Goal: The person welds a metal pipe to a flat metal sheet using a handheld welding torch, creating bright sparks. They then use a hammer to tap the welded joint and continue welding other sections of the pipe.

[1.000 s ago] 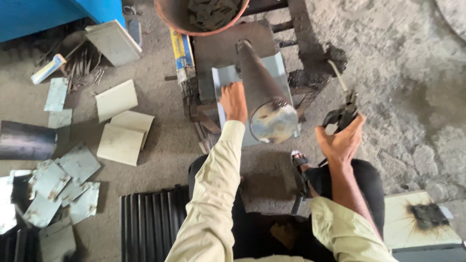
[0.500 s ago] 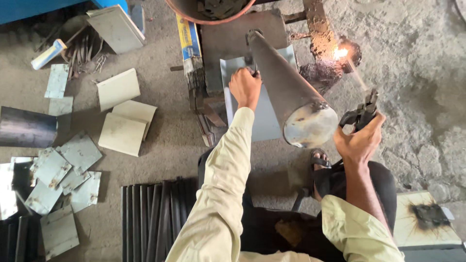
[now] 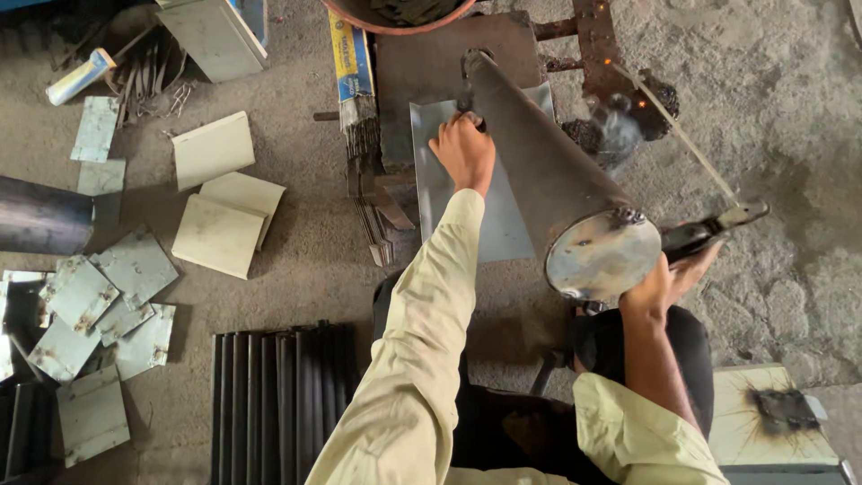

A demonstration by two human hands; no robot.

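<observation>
The pipe [image 3: 548,171], a dark steel tube with a round end cap [image 3: 603,254], lies slanted over a grey sheet [image 3: 440,153] on the floor, cap end raised toward the person. The left hand [image 3: 464,151] is curled, fingers folded at the pipe's left flank near the far end, knuckles over the sheet; whether it grips the pipe or only presses against it cannot be told. The right hand [image 3: 663,280] is closed around an electrode holder [image 3: 714,230], from which a thin welding rod [image 3: 678,130] runs up toward a glowing, smoking spot [image 3: 628,108] on a rusty bracket [image 3: 597,45].

To do this step well, I judge the left hand should keep the pipe from rolling while staying away from hot metal, and the right should hold the rod steady with its tip off bare skin.

Beyond the hands: a packet of rods [image 3: 350,63], pale plates [image 3: 215,224], grey metal offcuts [image 3: 99,296] and a black ribbed panel [image 3: 278,395] lie on the concrete floor [image 3: 781,90].
</observation>
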